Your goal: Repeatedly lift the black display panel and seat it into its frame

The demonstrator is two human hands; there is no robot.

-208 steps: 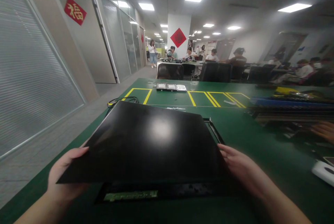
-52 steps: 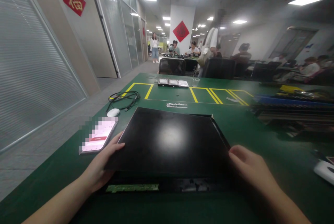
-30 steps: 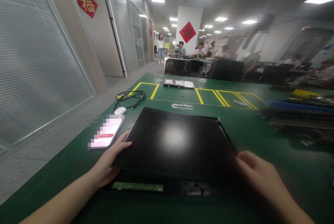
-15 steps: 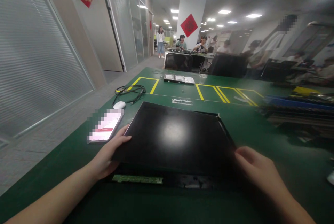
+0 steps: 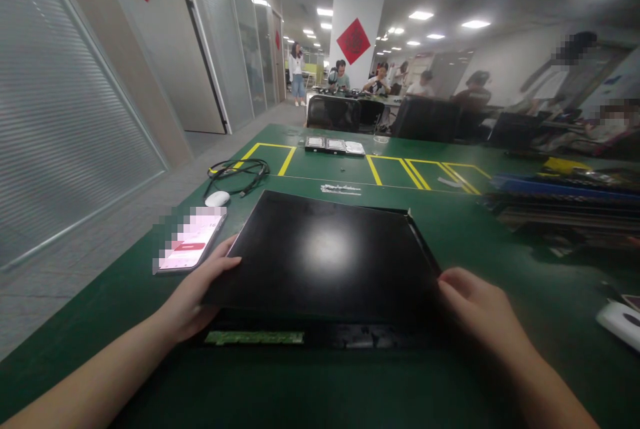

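Observation:
A black screen panel [image 5: 280, 249] lies tilted over a black frame [image 5: 423, 235], whose edge shows along the right and far sides. At the near edge, a green circuit-board strip [image 5: 255, 337] is exposed below the panel. My left hand [image 5: 210, 282] grips the panel's left edge, thumb on top and the other fingers mostly hidden underneath. On the opposite side, my right hand [image 5: 470, 292] is closed at the right edge, its fingertips partly hidden. Whether it pinches the panel, the frame or both, I cannot tell.
Left of the panel lie a phone [image 5: 193, 242], a white mouse [image 5: 217, 199] and a coiled black cable [image 5: 237, 175]. Several hard drives [image 5: 335, 145] sit farther back on the green table [image 5: 280, 389]. Blurred stacked parts [image 5: 565, 199] and a white object [image 5: 620, 322] are at right. People sit beyond.
The whole view has shifted slightly, so the table and its objects appear a little farther left and up. More of the white object shows at right. Both hands keep their places at the panel's sides.

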